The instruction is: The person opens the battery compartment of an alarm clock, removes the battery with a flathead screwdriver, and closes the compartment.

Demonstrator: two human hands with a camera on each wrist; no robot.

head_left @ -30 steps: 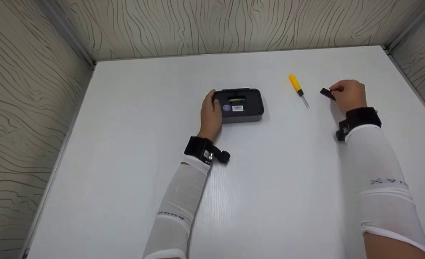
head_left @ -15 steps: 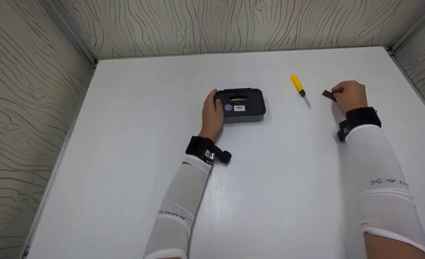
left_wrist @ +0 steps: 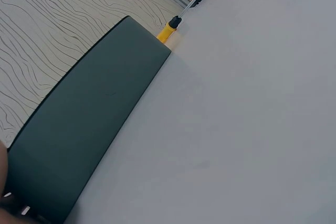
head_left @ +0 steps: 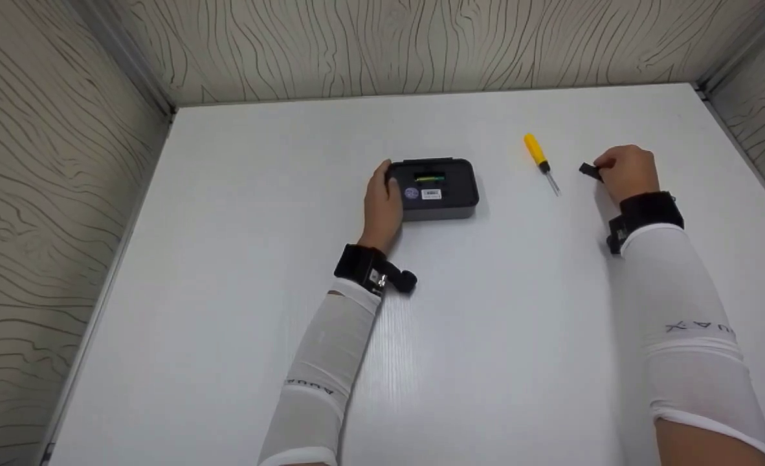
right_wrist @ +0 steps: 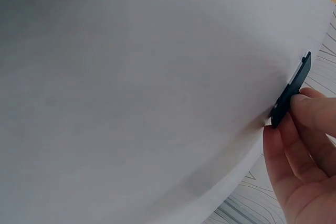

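Note:
A dark, box-shaped electronic device (head_left: pixel 450 180) lies on the white table with its back facing up. It has a barcode label and an uncovered battery compartment (head_left: pixel 430 173), where a green and yellow battery (head_left: pixel 430 178) shows. My left hand (head_left: pixel 382 204) grips the device's left end, thumb on top. In the left wrist view, the device's smooth side (left_wrist: pixel 100 103) fills much of the left. Over at the right, my right hand (head_left: pixel 630 171) pinches a small black battery cover (head_left: pixel 590 171) between thumb and fingers, low at the tabletop. The right wrist view shows the cover (right_wrist: pixel 292 90) edge-on.
Between the device and my right hand lies a screwdriver (head_left: pixel 535 152) with a yellow handle, its metal shaft angled toward me. A wood-patterned wall (head_left: pixel 421 48) rises behind the table (head_left: pixel 246 168), and similar panels stand at both sides.

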